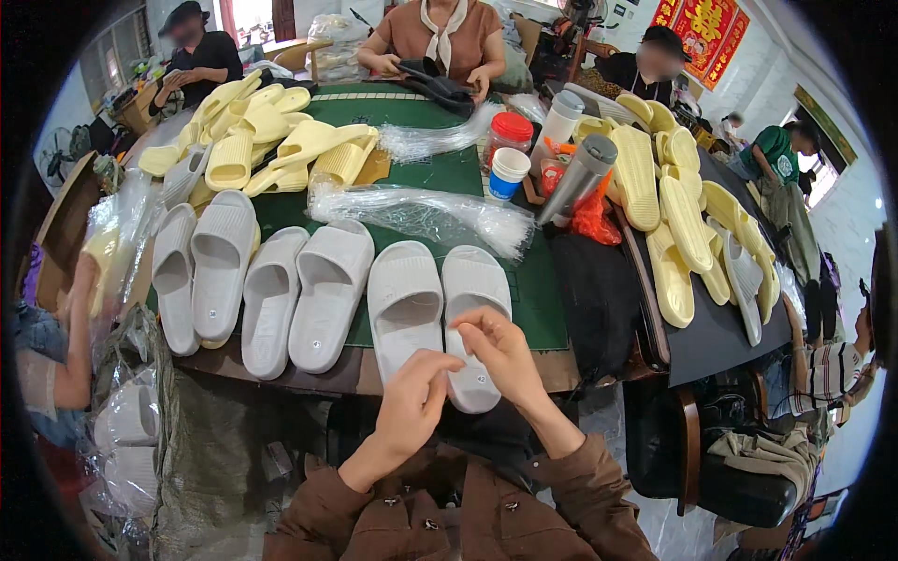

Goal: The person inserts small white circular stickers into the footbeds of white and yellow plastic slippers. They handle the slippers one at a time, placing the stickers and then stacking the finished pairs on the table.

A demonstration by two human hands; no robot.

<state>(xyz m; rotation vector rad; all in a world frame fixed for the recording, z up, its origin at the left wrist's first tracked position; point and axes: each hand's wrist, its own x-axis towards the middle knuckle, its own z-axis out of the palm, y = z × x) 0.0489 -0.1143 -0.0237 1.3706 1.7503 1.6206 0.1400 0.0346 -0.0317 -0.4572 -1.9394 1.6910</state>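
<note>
My left hand (410,404) and my right hand (503,363) are close together at the table's near edge, both pinched. Whatever is between the fingertips, if anything, is too small to make out. Beneath them lies a pair of grey slide slippers, toes away from me: a left slipper (404,279) and a right slipper (475,279), each partly covered by a hand. Two more grey pairs stand to the left, the nearer one with a slipper (339,266) and the farther with a slipper (224,245). Small white stickers show on several insoles.
Bundles of clear plastic strips (426,213) lie across the green mat (412,313). Yellow slippers are piled at left (229,161) and right (687,224). A grey tumbler (580,178), a paper cup (508,174) and a red-lidded jar (512,126) stand mid-table. A co-worker (440,47) handles dark slippers opposite.
</note>
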